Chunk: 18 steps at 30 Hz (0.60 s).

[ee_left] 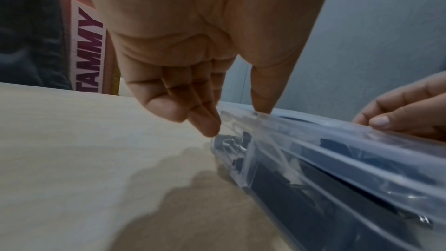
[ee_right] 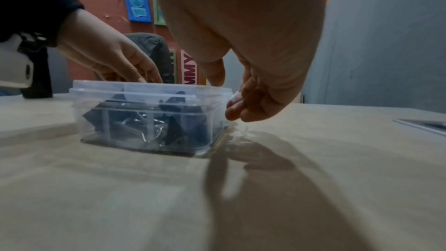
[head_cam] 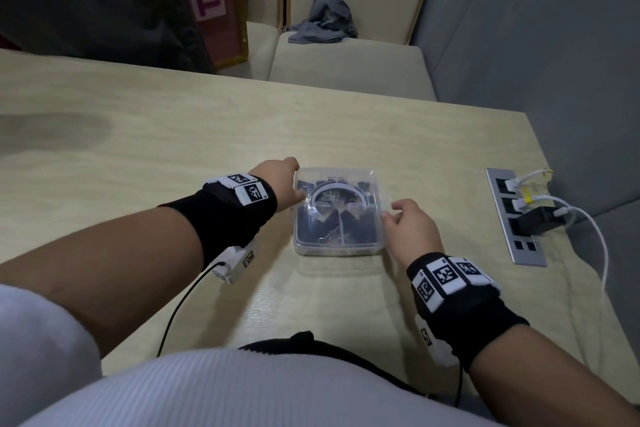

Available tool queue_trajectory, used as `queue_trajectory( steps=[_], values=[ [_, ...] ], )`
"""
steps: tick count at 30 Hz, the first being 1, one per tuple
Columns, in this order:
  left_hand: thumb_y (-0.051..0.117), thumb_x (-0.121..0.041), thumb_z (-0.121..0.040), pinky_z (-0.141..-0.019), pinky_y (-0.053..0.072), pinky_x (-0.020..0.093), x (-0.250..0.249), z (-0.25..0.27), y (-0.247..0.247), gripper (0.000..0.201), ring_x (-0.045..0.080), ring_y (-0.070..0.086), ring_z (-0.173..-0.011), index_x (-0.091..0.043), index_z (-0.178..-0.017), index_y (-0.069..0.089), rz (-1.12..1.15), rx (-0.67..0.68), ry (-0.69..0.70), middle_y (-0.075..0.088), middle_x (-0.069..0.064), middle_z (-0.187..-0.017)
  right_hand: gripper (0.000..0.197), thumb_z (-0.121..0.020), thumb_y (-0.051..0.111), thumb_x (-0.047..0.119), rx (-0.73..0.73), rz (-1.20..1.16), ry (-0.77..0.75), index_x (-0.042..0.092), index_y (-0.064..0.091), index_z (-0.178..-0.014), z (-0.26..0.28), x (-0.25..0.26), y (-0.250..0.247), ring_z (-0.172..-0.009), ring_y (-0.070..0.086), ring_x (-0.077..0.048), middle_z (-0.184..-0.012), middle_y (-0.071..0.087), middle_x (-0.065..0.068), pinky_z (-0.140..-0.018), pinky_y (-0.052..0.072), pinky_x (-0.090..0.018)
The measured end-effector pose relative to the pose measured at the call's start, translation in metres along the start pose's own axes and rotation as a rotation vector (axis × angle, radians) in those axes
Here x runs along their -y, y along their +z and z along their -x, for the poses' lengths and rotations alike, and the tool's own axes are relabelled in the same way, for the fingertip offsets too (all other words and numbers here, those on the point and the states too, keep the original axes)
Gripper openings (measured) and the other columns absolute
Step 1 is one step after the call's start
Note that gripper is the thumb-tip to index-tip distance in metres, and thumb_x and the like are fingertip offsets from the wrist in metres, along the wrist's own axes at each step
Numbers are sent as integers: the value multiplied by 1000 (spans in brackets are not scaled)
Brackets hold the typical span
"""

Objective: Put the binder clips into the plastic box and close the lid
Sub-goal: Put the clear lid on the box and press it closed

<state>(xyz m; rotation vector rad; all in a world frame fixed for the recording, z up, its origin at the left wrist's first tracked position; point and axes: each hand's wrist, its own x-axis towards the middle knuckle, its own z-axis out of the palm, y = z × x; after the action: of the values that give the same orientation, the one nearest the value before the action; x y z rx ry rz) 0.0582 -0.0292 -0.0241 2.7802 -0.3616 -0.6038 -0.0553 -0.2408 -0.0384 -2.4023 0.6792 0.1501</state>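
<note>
— What's sitting on the pale wooden counter (head_cam: 173,135)?
— The plastic box (head_cam: 337,246), lid (head_cam: 341,180) on, binder clips (ee_right: 173,121) lying inside.
— And the hands?
— The left hand (head_cam: 282,185) is pinching its left edge; the right hand (head_cam: 410,227) is gripping its right edge.

Pale wood-grain desk (head_cam: 173,135), clear plastic box (head_cam: 337,246) of black binder clips (head_cam: 356,225) resting on it between the hands, grey socket strip (head_cam: 519,246) set into its surface right of the right hand (head_cam: 410,229)
</note>
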Motion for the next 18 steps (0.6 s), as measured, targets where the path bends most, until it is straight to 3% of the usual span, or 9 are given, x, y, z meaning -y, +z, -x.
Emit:
queue_trajectory(
  steps=[3,7,11,13,15,18],
  values=[
    [73,-43,-76,-72,50,34,-1,2,-3,72,27,64,-94,-15,-134,41,11,34,9,68,7,-104,35,-95,51,26,31,-56,56,12,50,-126,-1,4,-1,-85,56,-23,-101,61,-5,-76,46,-31],
    [79,-44,-71,-74,50,35,-3,3,-5,77,27,63,-95,-15,-132,41,3,86,-2,68,7,-105,37,-93,53,24,85,-62,89,11,51,-127,-8,9,-5,-87,58,-24,-112,64,-10,-76,45,-29],
    [80,-36,-72,-68,48,35,-8,4,-5,71,26,62,-85,-13,-127,41,41,88,-50,66,7,-96,37,-90,49,20,127,-43,124,14,53,-126,-12,13,-6,-81,64,-27,-110,66,-12,-51,41,-24],
    [80,-34,-72,-62,48,34,-9,4,-6,70,24,65,-78,-13,-126,41,76,95,-73,64,3,-82,32,-90,48,18,132,-22,125,13,56,-120,-12,17,-6,-83,62,-27,-110,65,-12,-54,41,-26],
    [81,-32,-72,-52,45,29,-10,5,-8,69,20,64,-66,-14,-124,39,117,112,-93,60,-1,-71,27,-91,48,20,112,1,114,6,61,-110,-11,21,-5,-86,61,-31,-107,66,-15,-67,47,-32],
    [80,-27,-74,-41,40,24,-8,5,-10,67,15,60,-52,-15,-126,38,195,129,-118,61,0,-68,26,-94,47,24,82,19,106,6,62,-106,-10,22,-4,-88,61,-33,-104,67,-14,-76,49,-36]
  ],
)
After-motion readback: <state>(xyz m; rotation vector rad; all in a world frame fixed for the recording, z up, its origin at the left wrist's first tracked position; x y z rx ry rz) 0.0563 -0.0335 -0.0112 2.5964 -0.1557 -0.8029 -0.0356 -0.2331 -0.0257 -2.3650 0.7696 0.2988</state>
